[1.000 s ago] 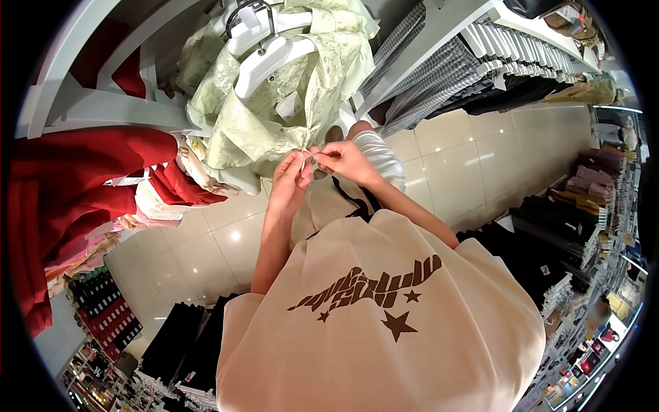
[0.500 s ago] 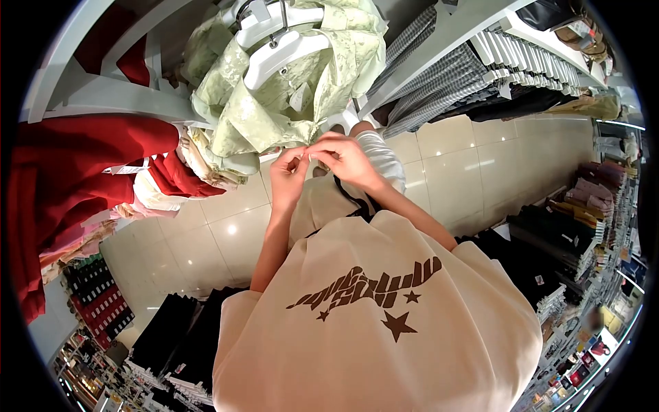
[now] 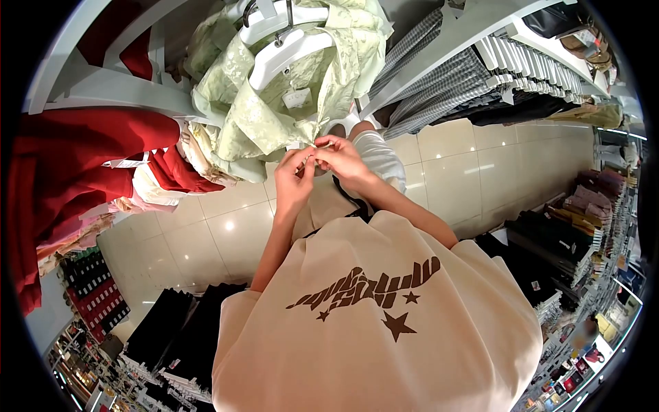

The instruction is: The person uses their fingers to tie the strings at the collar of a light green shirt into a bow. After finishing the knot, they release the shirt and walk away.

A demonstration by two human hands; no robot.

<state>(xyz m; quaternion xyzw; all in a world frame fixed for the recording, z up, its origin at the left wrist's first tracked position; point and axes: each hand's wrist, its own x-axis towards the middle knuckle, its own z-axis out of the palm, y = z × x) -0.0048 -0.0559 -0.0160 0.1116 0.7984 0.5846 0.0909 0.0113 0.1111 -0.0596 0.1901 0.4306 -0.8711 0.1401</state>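
A pale green patterned shirt (image 3: 250, 125) hangs in front of me on a white hanger (image 3: 292, 56). Its two front edges come together in a gathered point at my fingertips. My left hand (image 3: 294, 173) and my right hand (image 3: 339, 162) meet there, fingers closed in a pinch on the shirt's front edge. Whether a button or a tie lies between the fingers is too small to make out. Inside the open neck shows a white tag (image 3: 297, 98). Behind it, a second white hanger (image 3: 281, 22) carries more pale green cloth.
Red garments (image 3: 96, 158) hang to the left, and checked trousers (image 3: 439, 86) to the right behind a white rack post (image 3: 425, 65). Black folded clothes (image 3: 161, 326) lie on a low display. Tiled floor (image 3: 226, 226) runs between the racks.
Both hands have shifted slightly, with the right fingers higher on the gathered cloth. The shirt's neck has opened a little, and the white tag shows more fully.
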